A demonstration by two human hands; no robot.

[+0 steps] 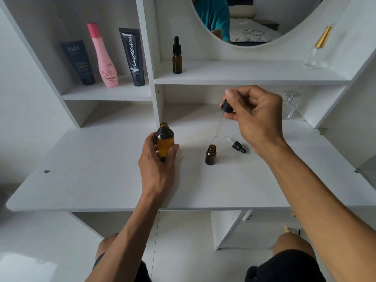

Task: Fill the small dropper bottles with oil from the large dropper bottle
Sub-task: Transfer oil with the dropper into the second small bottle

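Shelves, upper left of frame: dark tube (78,63), pink plastic bottle (102,55), black tube (132,57), capped amber dropper bottle (177,55).
Left hand (157,159): fingers grasp large open amber glass bottle (164,140), part-filled.
Right hand (254,117): fingers pinch black-capped glass dropper (220,121) over small open amber bottle (210,155).

Left hand (157,159) gripped open large amber bottle (164,142) | right hand (255,117) pinched dropper (220,121) above open small bottle (210,155) | small dropper cap (238,146) lay right of it

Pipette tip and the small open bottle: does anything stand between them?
Nothing visible does. The pipette in the right hand ends just above the small bottle, whose mouth is open.
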